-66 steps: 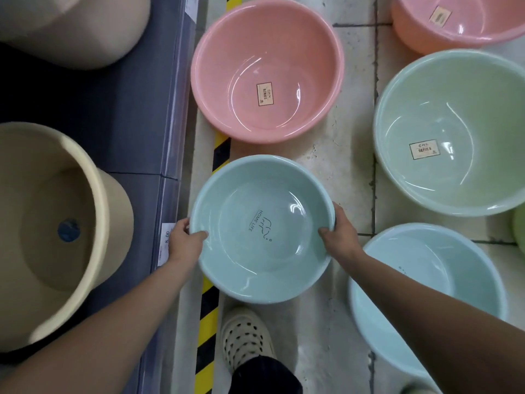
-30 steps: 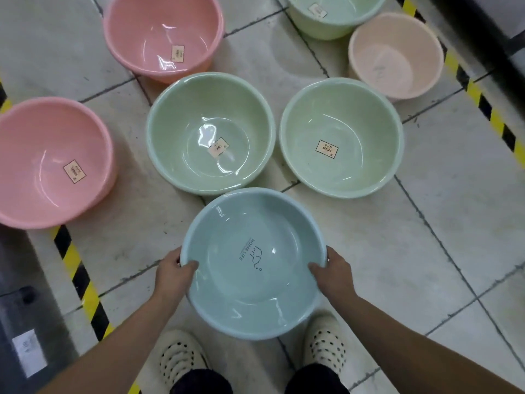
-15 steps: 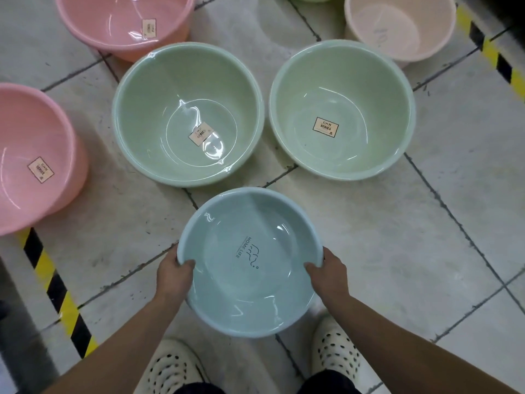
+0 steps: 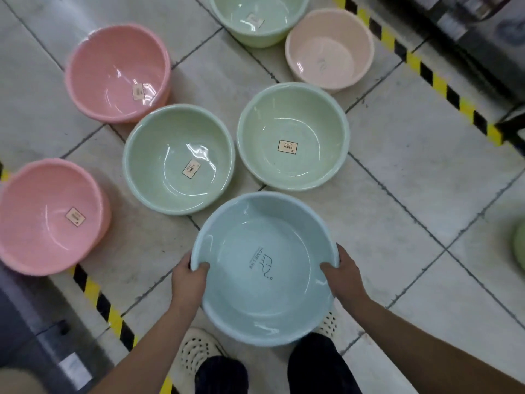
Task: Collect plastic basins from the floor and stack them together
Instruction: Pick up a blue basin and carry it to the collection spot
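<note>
Over the tiled floor [image 4: 412,172], just above two white perforated shoes [image 4: 199,351], one pale blue basin [image 4: 264,294] is being held level and mouth up by both hands. The left hand [image 4: 189,280] is taking the rim on its left side and the right hand [image 4: 345,275] on its right. Each grip is pinching the rim, with the thumb lying inside the bowl and the fingers curling out of sight underneath. Six whole basins are sitting upright on the floor beyond it. Two are pink, the near pink basin [image 4: 54,217] at the left and the far pink basin [image 4: 118,72] behind it. Three are green: the left green basin [image 4: 179,159] and right green basin [image 4: 292,136] just beside each other, and the far green basin [image 4: 260,18] at the top edge. One is the peach basin [image 4: 329,48]. A green sliver [image 4: 520,248] is peeking in at the right edge. Two yellow-and-black tape lines [image 4: 99,302] are crossing the floor
</note>
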